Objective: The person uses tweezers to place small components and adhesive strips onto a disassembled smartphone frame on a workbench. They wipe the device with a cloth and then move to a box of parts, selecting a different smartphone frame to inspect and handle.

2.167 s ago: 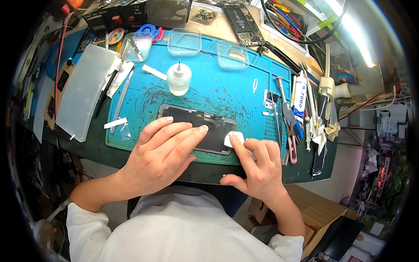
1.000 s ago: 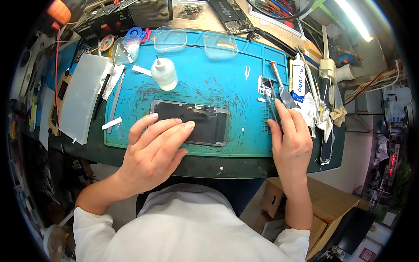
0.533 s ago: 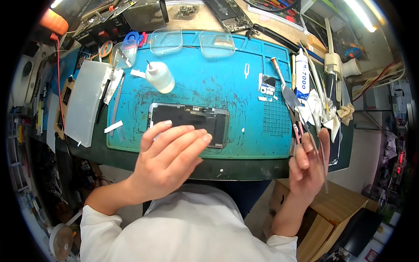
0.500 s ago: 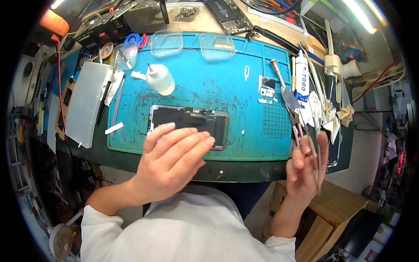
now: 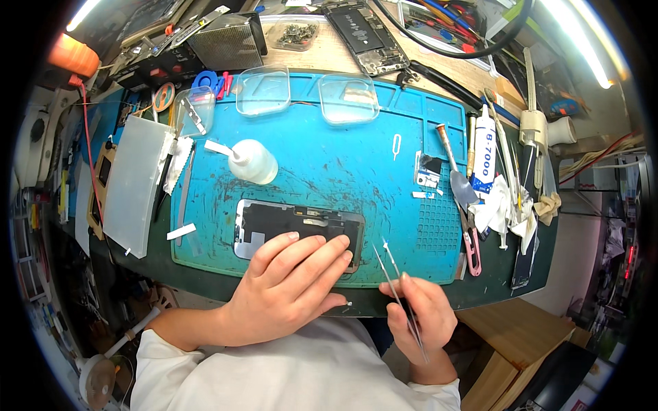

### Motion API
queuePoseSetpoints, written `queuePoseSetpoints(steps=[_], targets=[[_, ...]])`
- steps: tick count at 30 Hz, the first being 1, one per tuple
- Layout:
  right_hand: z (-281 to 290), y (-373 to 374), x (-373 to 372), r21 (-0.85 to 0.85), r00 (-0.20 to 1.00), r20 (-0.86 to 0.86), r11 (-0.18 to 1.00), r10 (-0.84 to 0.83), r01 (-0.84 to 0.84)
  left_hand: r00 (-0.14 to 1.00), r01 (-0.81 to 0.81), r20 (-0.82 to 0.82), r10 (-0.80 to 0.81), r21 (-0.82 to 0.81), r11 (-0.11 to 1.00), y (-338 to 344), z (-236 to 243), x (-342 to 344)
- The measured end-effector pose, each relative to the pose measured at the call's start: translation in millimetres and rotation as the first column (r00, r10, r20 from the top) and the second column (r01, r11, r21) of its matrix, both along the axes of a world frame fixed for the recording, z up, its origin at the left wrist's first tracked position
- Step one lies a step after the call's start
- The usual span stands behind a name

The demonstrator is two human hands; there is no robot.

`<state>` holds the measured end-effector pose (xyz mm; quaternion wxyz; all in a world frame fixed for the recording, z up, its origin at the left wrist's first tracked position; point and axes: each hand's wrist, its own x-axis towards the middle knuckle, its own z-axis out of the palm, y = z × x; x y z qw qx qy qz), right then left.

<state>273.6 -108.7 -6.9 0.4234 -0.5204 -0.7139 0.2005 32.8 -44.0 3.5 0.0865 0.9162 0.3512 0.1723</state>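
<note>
A phone screen assembly (image 5: pixel 264 222) lies on the blue work mat (image 5: pixel 329 164), its dark back with flex parts facing up. My left hand (image 5: pixel 291 288) is over its lower right part, fingers stretched out together; whether they press on it I cannot tell. Metal tweezers (image 5: pixel 399 291) are pinched in my right hand (image 5: pixel 421 318), right of the screen. Their two tips stand apart and point away from me; one shows a small white spot that I cannot make out.
Behind the screen stands a white dispenser bottle (image 5: pixel 253 163). Two clear trays (image 5: pixel 264 92) sit at the mat's far side. On the right are a glue tube (image 5: pixel 484 154), pink-handled scissors (image 5: pixel 471 250) and crumpled tissue (image 5: pixel 497 209). A translucent plate (image 5: pixel 137 185) lies left, an opened phone (image 5: pixel 363 38) at the back.
My right hand has come left from beside the scissors, and the tweezers now point toward the mat beside the screen. The whole view has shifted; my left hand stays over the screen.
</note>
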Motion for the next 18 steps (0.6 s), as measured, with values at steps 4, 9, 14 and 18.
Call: queuePoseSetpoints(steps=[4, 9, 14, 18], targets=[[0.1, -0.3, 0.7, 0.005, 0.998, 0.047, 0.999, 0.044, -0.044, 1.0, -0.003, 0.014, 0.003, -0.003, 1.0, 0.2, -2.1, 0.9], [3.2, 5.0, 1.7, 0.025, 0.991, 0.101, 0.996, 0.088, -0.091, 1.0, 0.002, 0.006, -0.002, -0.001, 1.0, 1.0, -1.2, 0.7], [-3.3, 4.7, -0.7, 0.094, 0.989, 0.137, 0.993, 0.059, -0.072, 0.998, 0.053, -0.037, -0.051, 0.057, 0.997, 0.8, -2.0, 0.1], [-3.6, 6.1, -2.9, 0.116, 0.984, 0.17, 0.991, 0.046, -0.067, 0.998, 0.067, -0.025, -0.066, 0.026, 0.997, -1.2, -1.9, -0.4]])
